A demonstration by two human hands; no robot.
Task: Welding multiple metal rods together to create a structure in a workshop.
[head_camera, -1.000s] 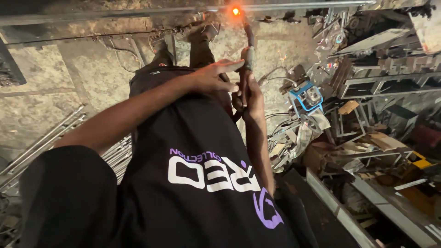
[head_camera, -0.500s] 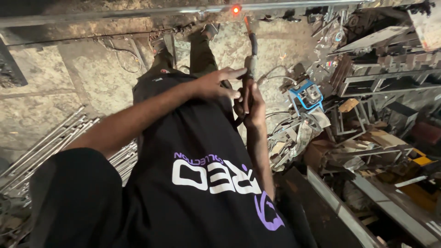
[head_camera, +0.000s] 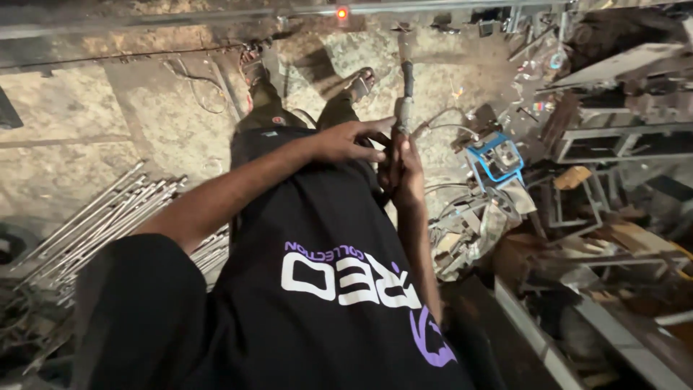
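Right hand (head_camera: 406, 170) fingers clamped on the holder (head_camera: 404, 108), left hand (head_camera: 346, 141) steadying with fingers spread; welding the rail (head_camera: 216, 14); next needs steady aim at the glow (head_camera: 341, 12).

Floor (head_camera: 94, 108) is looking like rough, matt concrete, stained and patchy. Bundle of rods (head_camera: 101, 224) is showing as bare metal, dull grey with a faint sheen along the edges. Long bar (head_camera: 180, 18) across the top is reading as smooth metal, and a small spot on it is glowing orange. Shirt (head_camera: 317, 289) is appearing as matt black cloth with a flat white and purple print (slightly smoother than the weave). Tool (head_camera: 404, 108) in the right hand (head_camera: 406, 170) is looking like worn grey metal, matt. Blue-framed box (head_camera: 497, 155) is showing painted metal. Scrap pile (head_camera: 613, 253) is looking rusty and dusty.
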